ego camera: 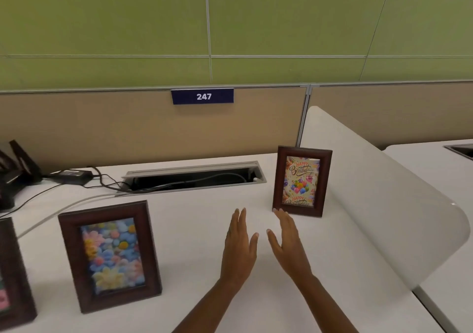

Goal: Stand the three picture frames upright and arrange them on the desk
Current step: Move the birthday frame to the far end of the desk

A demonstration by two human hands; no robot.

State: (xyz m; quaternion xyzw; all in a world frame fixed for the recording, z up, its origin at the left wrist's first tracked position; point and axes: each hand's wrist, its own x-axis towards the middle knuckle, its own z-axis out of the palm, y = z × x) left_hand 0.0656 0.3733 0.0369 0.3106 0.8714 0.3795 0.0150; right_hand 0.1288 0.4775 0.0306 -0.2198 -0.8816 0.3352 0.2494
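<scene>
Three dark wooden picture frames stand upright on the white desk (204,230). The birthday frame (302,181) stands at the back right, beside the curved divider. The flower frame (110,256) stands at the front left. A third frame (12,276) is cut off by the left edge. My left hand (239,245) and my right hand (288,243) hover side by side over the desk, fingers straight, holding nothing. My right fingertips are just in front of the birthday frame's lower left corner, apart from it as far as I can tell.
A cable tray slot (194,176) opens in the desk at the back. A black power adapter (74,175) and cables lie at the back left, next to a black stand (18,168). A white curved divider (384,204) borders the desk's right side. Partition wall behind.
</scene>
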